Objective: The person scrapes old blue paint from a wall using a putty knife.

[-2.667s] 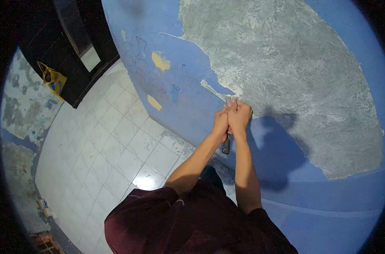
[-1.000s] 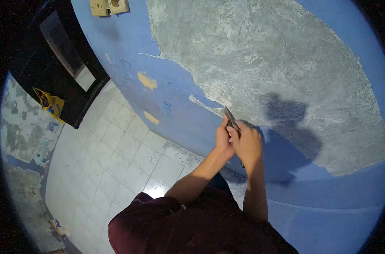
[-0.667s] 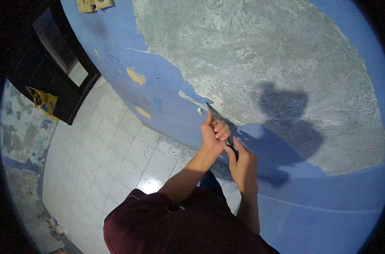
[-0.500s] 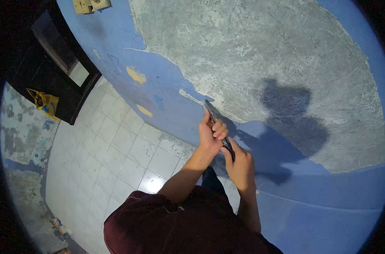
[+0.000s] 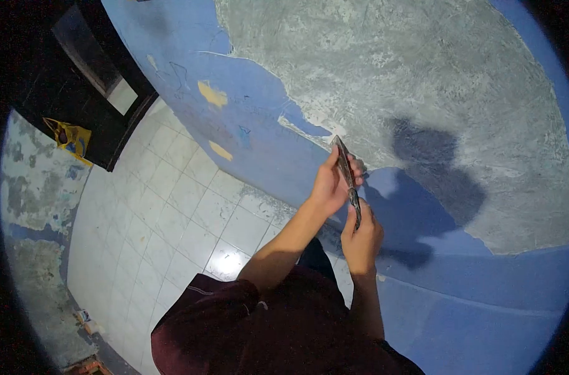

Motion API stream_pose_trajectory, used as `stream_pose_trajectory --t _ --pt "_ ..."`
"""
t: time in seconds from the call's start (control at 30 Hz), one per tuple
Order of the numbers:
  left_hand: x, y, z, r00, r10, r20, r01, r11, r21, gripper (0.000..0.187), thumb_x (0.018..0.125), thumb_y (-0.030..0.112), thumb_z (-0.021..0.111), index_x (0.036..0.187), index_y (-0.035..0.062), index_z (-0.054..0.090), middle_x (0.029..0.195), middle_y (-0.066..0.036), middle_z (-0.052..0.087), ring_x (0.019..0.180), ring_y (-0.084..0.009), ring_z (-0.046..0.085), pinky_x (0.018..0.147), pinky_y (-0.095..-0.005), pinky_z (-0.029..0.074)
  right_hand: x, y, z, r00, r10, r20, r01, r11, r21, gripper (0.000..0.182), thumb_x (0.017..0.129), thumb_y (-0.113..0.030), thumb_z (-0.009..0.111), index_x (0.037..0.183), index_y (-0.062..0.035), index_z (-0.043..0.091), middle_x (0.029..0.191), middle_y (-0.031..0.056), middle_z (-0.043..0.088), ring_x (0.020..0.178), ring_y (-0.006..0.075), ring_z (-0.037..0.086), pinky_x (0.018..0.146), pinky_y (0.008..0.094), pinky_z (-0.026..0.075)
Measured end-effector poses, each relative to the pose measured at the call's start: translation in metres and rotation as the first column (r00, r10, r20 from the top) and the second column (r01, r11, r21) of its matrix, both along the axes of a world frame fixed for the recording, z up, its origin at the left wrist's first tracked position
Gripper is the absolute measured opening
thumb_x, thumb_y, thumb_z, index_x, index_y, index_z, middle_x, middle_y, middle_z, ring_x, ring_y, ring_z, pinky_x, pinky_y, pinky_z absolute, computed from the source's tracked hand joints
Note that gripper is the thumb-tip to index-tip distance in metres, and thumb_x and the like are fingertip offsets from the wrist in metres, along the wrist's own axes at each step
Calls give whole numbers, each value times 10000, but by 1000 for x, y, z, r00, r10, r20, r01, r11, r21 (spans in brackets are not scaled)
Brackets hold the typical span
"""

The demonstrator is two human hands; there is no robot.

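Note:
A trowel (image 5: 344,164) with a narrow pointed blade and a dark handle is in both hands, its tip up against the wall. My right hand (image 5: 363,242) is closed around the handle. Higher up, my left hand (image 5: 332,182) grips the blade, its thumb along one side and its fingers behind. Just beyond the tip, the blue paint (image 5: 309,125) meets a large patch of bare grey plaster (image 5: 372,81) along a ragged pale edge. Part of the blade is hidden by my left fingers.
White floor tiles (image 5: 172,212) lie to the left, with flakes along the wall's foot. A yellow bag (image 5: 72,139) hangs near a dark door (image 5: 53,94). Yellowish patches (image 5: 212,94) mark the blue wall. My shadow (image 5: 434,181) falls on the plaster.
Both hands and the trowel have shifted to the right in view, and the blade now stands more upright. The camera view has moved slightly.

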State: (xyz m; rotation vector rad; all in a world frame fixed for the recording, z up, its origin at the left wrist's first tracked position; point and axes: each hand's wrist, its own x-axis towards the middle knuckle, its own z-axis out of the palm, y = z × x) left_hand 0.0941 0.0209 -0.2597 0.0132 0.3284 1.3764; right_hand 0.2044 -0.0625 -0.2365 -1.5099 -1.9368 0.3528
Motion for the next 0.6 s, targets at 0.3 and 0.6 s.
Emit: stream_pose_trajectory --t 0.3,0.6 --pt "-3 6 -22 882 -199 428 57 945 322 394 991 445 437 880 79 530 682 -32 497 584 -160 453 548 -298 392 -9 -2 5 998 8 -65 -5 999 50 225 933 -157 538 1042 33 589 854 222 645 753 408 631 660 445 496" --pt "-9 -36 10 988 10 -157 12 991 137 375 1010 395 419 1062 33 501 690 -34 472 610 -161 503 582 -347 475 6 4 -10 392 -305 -868 -483 735 -476 211 959 -229 559 886 -32 581 681 33 582 530 110 503 449 286 361"
